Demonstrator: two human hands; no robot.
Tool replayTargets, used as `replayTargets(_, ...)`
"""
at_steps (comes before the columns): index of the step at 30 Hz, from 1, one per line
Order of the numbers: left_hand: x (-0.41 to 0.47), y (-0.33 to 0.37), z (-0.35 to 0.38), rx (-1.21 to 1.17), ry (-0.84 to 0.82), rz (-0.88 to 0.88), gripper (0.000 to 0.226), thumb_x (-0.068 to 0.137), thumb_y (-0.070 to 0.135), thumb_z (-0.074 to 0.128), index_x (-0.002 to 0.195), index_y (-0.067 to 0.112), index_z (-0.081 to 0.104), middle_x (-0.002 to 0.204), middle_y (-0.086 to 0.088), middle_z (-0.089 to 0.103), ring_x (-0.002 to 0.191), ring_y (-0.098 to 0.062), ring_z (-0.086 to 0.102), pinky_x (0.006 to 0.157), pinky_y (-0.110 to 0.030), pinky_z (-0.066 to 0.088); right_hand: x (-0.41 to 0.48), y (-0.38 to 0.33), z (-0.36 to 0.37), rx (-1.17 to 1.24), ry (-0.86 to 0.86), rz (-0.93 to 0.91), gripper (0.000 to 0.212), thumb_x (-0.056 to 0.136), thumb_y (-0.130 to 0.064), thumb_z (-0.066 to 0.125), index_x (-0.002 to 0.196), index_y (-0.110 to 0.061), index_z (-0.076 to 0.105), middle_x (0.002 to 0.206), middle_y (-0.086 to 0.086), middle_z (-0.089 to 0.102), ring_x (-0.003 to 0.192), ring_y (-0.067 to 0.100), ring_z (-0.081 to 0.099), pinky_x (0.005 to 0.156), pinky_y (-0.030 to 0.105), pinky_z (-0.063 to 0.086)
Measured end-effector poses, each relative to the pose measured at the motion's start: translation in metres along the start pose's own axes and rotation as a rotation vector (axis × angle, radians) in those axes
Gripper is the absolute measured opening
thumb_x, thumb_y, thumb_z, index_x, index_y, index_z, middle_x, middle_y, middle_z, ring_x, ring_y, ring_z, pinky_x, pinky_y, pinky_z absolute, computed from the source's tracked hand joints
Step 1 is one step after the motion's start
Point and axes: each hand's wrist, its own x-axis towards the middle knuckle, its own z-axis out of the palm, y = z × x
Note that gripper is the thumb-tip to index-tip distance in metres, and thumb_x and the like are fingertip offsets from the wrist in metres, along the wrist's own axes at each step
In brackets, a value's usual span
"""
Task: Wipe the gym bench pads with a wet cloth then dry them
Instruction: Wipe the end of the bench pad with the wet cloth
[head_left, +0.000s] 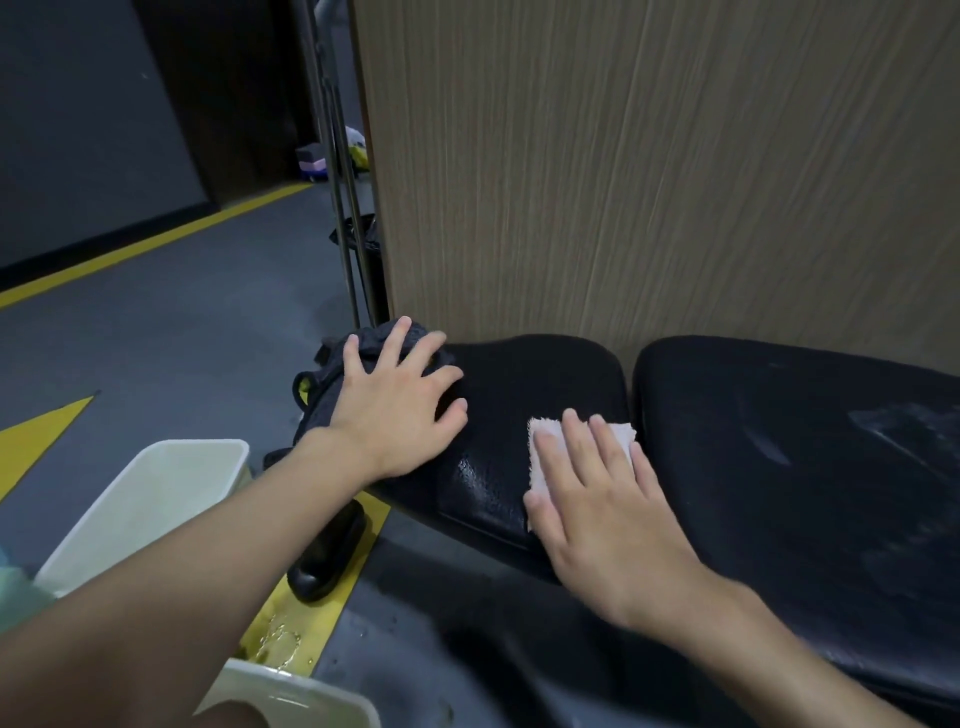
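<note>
At the far left, a white plastic tub stands on the grey floor, which has yellow lines painted on it. A second white tub sits at the bottom edge, with water drops on the yellow strip just beside it. A black foot of the bench rests on that strip.

Next comes the left hand. It lies flat with fingers spread, its grip loose, pressing on a dark grey cloth that drapes over the left end of the small black seat pad. The pad looks shiny and wet near its front.

The right hand is flat too, fingers straight, pressing a small pale pink cloth onto the right part of that same pad, near the gap.

Further right is the long black pad, with pale streaks on it. A wood-look panel stands behind both pads.
</note>
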Motion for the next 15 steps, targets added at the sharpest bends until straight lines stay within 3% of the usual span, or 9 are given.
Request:
replayTargets(2,0.0,-0.006,-0.005,0.0,0.003,-0.016,0.053,0.091,0.063,0.029,0.136,0.045,0.051,0.166,-0.003,-0.006,0.151,-0.028,-0.011,0.112,-0.071,0.007,0.01,0.004,-0.003,0.013,-0.014,0.006,0.085,0.076,-0.056,-0.017,0.156,-0.029,-0.007,0.165,0.0,-0.012,0.151,0.022,-0.015,0.122,0.046,-0.004)
replayTargets(4,-0.002,-0.012,-0.009,0.038,-0.056,-0.053,0.057,0.088,0.071,0.023,0.138,0.053,0.043,0.165,-0.003,-0.016,0.15,-0.036,-0.015,0.107,-0.077,0.004,0.038,0.012,-0.006,0.045,-0.016,0.037,0.076,0.086,-0.056,-0.008,0.157,-0.029,-0.003,0.166,0.0,-0.009,0.151,0.022,-0.012,0.122,0.047,-0.002)
replayTargets(7,-0.005,-0.017,-0.004,-0.001,-0.144,-0.09,0.058,0.088,0.076,0.018,0.143,0.059,0.025,0.165,-0.001,-0.016,0.148,-0.04,-0.014,0.104,-0.079,0.017,0.096,0.029,-0.01,0.108,-0.043,0.123,0.059,0.102,-0.048,0.015,0.157,-0.029,0.006,0.166,0.0,-0.003,0.152,0.023,-0.006,0.121,0.049,0.0)
replayTargets(10,-0.006,-0.018,0.003,-0.034,-0.107,-0.095,0.055,0.089,0.072,0.02,0.142,0.059,0.024,0.165,0.0,-0.015,0.149,-0.037,-0.012,0.102,-0.074,0.028,0.149,0.045,-0.011,0.144,-0.096,0.187,0.057,0.102,-0.047,0.018,0.156,-0.03,0.012,0.166,0.0,0.001,0.152,0.024,-0.004,0.121,0.05,0.001)
replayTargets(15,-0.003,-0.018,0.004,-0.124,-0.094,-0.126,0.052,0.089,0.069,0.026,0.14,0.059,0.028,0.165,0.003,-0.014,0.15,-0.033,-0.013,0.104,-0.072,0.025,0.193,0.044,-0.019,0.129,-0.149,0.306,0.06,0.099,-0.046,0.013,0.155,-0.024,0.02,0.165,-0.001,0.011,0.152,0.025,0.001,0.12,0.052,0.008)
